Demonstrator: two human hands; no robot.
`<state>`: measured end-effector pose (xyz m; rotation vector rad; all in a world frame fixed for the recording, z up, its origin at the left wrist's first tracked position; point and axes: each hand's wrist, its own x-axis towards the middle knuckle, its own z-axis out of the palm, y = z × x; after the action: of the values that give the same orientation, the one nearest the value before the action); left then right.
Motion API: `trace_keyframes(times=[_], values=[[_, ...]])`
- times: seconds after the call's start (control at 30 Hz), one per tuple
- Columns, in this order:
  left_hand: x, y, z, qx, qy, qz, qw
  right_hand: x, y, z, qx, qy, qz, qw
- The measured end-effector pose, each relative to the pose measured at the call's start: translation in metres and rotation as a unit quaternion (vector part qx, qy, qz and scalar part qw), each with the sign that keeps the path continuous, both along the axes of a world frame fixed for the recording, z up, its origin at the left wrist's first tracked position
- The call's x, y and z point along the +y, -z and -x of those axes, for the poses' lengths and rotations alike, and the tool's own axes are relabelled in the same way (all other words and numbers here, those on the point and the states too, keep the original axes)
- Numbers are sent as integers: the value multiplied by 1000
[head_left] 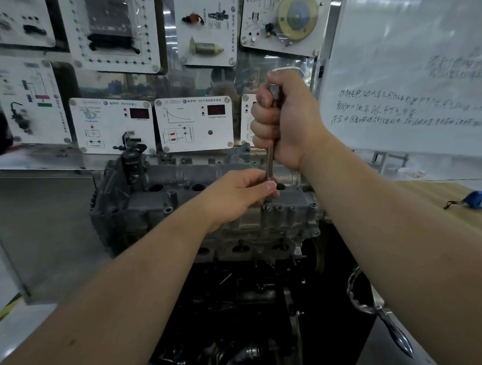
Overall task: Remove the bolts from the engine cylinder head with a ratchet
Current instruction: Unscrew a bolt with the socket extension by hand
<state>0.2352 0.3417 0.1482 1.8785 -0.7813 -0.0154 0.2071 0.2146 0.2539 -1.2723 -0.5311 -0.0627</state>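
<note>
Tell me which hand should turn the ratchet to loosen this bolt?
Right, probably. The right hand already grips the top of the upright ratchet, while the left hand pinches its lower end, steadying it over a bolt on the cylinder head.

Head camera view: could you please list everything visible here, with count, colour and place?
engine cylinder head: one, grey metal, centre, on the engine stand.
ratchet: one, steel shaft upright over the head's right part, lower end near a bolt.
training panels: several, white, on the rear wall.
whiteboard: one, white with handwriting, upper right.
tape measure: one, blue, on the right bench.
metal tool: one, shiny, lower right.
left hand: one, pinches the ratchet's lower end.
right hand: one, grip curled round the upper shaft.
</note>
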Motion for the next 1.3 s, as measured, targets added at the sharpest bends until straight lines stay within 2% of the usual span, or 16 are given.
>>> trace_keyframes(times=[0.33,0.53,0.67,1.3], values=[[-1,3,-3,-15,-13,-9,1000,-6,4,-1,-8,10,-35,999],[1,0,-6,27,9,38,999,3,6,-1,-20,3,-3,1000],[0,1,-6,23,9,45,999,6,6,-1,-17,4,4,1000],[-3,5,-4,-37,-18,-5,999,-8,6,-2,15,19,-60,998]])
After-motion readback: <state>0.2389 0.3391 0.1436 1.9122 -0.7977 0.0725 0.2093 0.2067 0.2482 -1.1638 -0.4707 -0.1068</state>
